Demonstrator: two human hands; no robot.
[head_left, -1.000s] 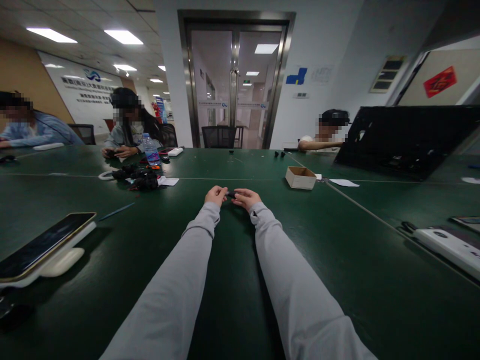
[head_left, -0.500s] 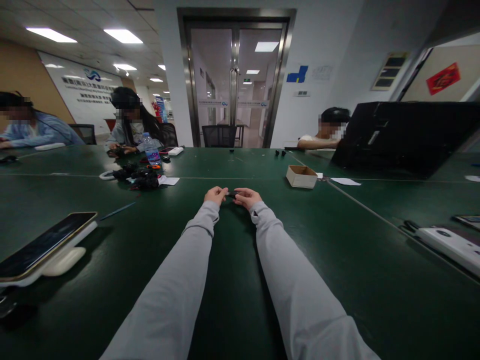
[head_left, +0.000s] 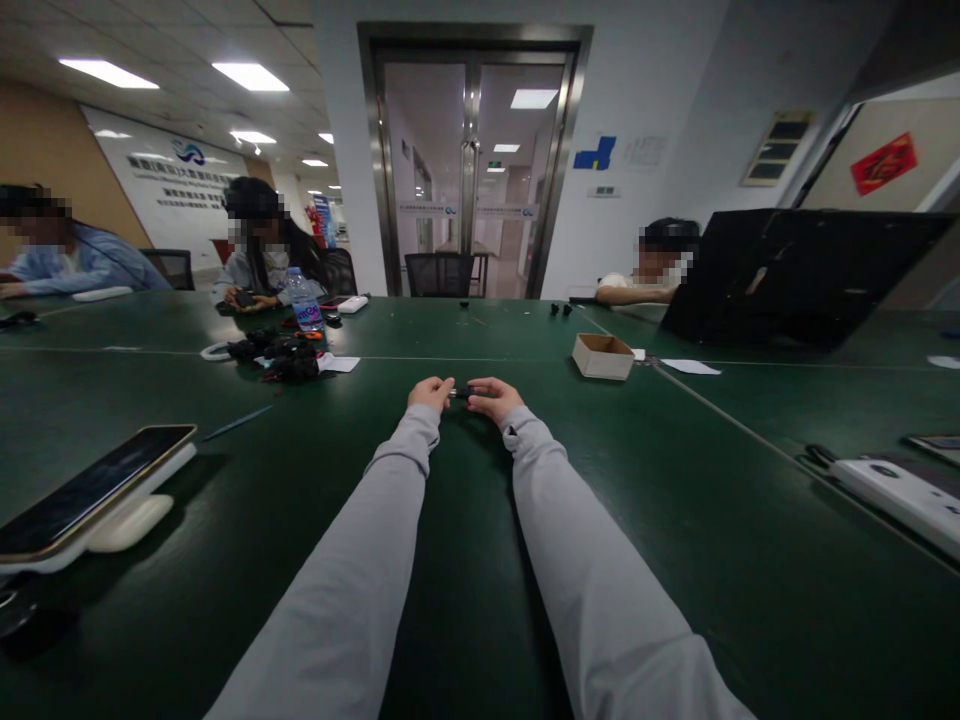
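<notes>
**Small black part pinched between both hands**

Your left hand (head_left: 430, 393) and right hand (head_left: 493, 398) meet out in front of you on the green counter (head_left: 675, 520), fingers curled shut on a small black part (head_left: 460, 392) held between them. A cardboard box (head_left: 602, 356) sits off to the right, well apart.
</notes>
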